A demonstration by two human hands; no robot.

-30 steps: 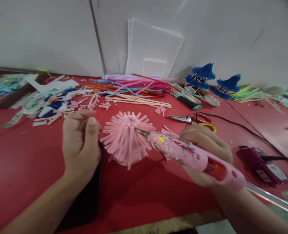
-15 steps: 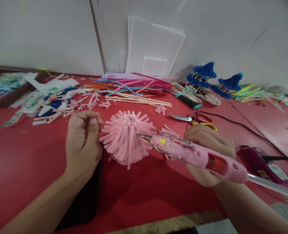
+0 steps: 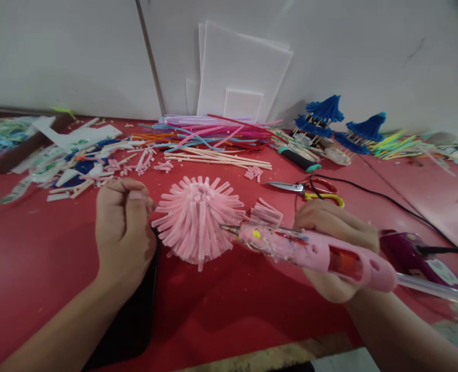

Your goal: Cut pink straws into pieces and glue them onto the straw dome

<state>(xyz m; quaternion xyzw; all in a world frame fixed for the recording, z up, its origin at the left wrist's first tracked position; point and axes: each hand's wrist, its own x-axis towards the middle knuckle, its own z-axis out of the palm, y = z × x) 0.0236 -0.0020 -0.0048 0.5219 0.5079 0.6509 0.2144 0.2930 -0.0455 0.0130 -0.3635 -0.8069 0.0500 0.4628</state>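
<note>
A round pink tufted piece (image 3: 198, 222), made of many short strips fanning out from a raised middle, is at the centre. My left hand (image 3: 124, 227) is closed at its left edge; the fingertips are partly hidden, and what they pinch cannot be made out. In my right hand (image 3: 330, 232) is a pink glue gun (image 3: 314, 250), its metal tip pointing left at the right side of the tufted piece. A small bundle of cut pink strips (image 3: 266, 212) lies behind the gun's front end.
Scissors (image 3: 287, 187) and a green-black handled tool (image 3: 299, 159) lie behind my right hand. A cable runs to a purple box (image 3: 418, 258) at right. Coloured sticks (image 3: 213, 132), scraps (image 3: 77, 160) and blue roof-like models (image 3: 324, 116) line the back. A black flat object (image 3: 136, 320) lies under my left forearm.
My left hand and the tufted piece have shifted slightly left, and the piece looks a little turned. The glue gun's tip sits slightly lower, nearer the piece's right edge.
</note>
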